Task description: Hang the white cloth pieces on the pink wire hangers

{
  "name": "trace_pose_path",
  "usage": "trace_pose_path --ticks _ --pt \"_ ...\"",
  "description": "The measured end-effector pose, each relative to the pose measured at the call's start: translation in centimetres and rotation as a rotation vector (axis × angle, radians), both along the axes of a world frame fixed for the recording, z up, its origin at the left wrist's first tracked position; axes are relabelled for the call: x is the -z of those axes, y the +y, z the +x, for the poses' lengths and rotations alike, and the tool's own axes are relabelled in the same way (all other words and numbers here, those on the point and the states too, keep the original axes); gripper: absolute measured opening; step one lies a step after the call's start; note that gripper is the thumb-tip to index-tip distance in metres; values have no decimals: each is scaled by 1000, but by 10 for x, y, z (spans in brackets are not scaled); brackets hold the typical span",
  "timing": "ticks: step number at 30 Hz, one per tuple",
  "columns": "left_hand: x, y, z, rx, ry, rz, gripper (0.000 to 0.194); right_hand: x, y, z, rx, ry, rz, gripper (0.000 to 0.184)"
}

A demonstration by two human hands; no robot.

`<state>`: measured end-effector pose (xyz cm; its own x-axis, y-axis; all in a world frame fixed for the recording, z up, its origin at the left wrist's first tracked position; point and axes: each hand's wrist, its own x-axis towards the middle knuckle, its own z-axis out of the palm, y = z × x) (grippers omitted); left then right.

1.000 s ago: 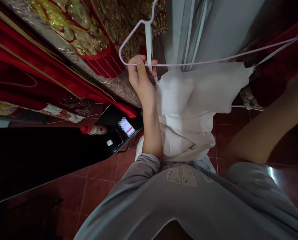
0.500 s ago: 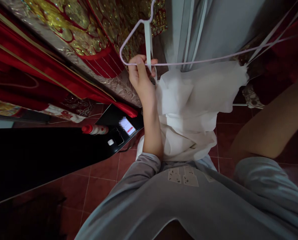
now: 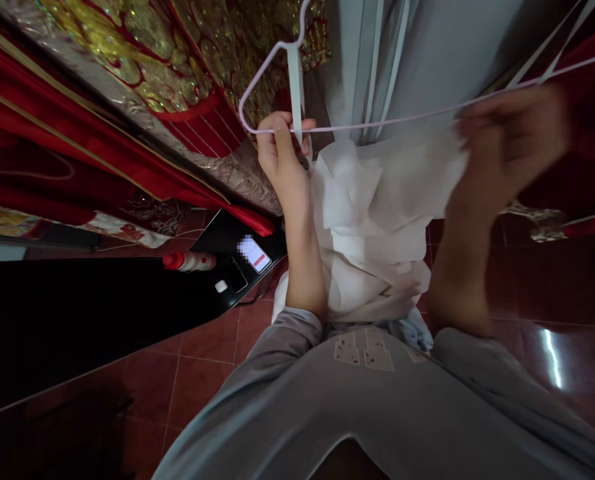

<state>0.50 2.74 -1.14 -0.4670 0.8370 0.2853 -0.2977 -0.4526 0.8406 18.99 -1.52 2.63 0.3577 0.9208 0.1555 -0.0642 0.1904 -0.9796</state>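
A pale lilac clothes hanger (image 3: 377, 124) spans the upper middle, its long bar sloping up to the right. My left hand (image 3: 280, 137) is closed on the bar near its left corner, beside a narrow white strap (image 3: 296, 87) looped over the hanger. At the right, my right hand (image 3: 520, 140) is smeared by motion; its curled fingers are beside the bar and the right edge of the white fabric, and I cannot tell whether they hold anything. Below the bar hangs a layered white garment (image 3: 367, 187). Thin pale straps (image 3: 560, 40) cross the hanger's right part.
Red and gold embroidered garments (image 3: 177, 60) hang at the left, with grey fabric (image 3: 452, 47) behind the hanger. On a black table (image 3: 77, 320) lie a lit phone (image 3: 257, 257), a dark phone (image 3: 236, 273), a small white case (image 3: 220, 285) and a red-capped bottle (image 3: 190, 260).
My right hand has come into view from the right and moved up to the bar and the fabric edge. The hanger's right part has risen. My left hand stays in place.
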Motion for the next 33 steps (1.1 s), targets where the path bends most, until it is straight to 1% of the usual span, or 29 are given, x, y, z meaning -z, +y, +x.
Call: trace_pose_path --ticks 2,3,4,5,7,8,9,10,12,14,16,19,22,25,28,29,31,33 --pt "-1 -2 2 -19 21 3 26 20 -5 -13 -38 -50 12 24" --pt "-2 -3 3 -29 32 3 25 26 -4 -17 -90 -24 2 30" --pt "-3 -5 5 -39 46 4 25 29 -3 -20 -162 49 -2 33" --pt "-4 -7 6 -42 65 5 25 30 -1 -21 -228 155 28 36" --pt "-6 -13 7 -42 102 6 26 24 1 -22 -363 386 131 37" --pt "-6 -16 7 -30 115 9 26 21 0 -22 -406 472 178 36" --pt "-5 -20 6 -8 123 11 25 18 -2 -22 -428 516 202 33" --pt "-4 -23 5 16 122 11 24 16 -4 -22 -432 528 200 30" --pt "-1 -30 2 60 128 7 22 17 -9 -23 -408 479 145 24" --pt "2 -35 -4 84 162 3 22 22 -12 -24 -376 415 86 26" --pt "0 -40 -9 107 217 -2 24 28 -11 -25 -360 372 54 29" --pt "-9 -49 -17 202 314 -24 25 30 -6 -25 -368 405 62 37" --pt "-22 -63 -21 307 356 -68 20 28 -3 -24 -381 501 88 45" --pt "-32 -73 -22 363 318 -87 21 29 -2 -22 -412 519 77 47" --pt "-42 -71 -20 362 233 -74 23 33 0 -21 -439 556 102 52" --pt "-47 -68 -19 359 170 -88 22 34 1 -21 -443 573 111 53" --pt "-60 -60 -17 354 -32 -150 20 35 3 -20 -442 587 99 50" --pt "-76 -53 -16 360 -256 -191 24 35 4 -19 -436 586 73 48"
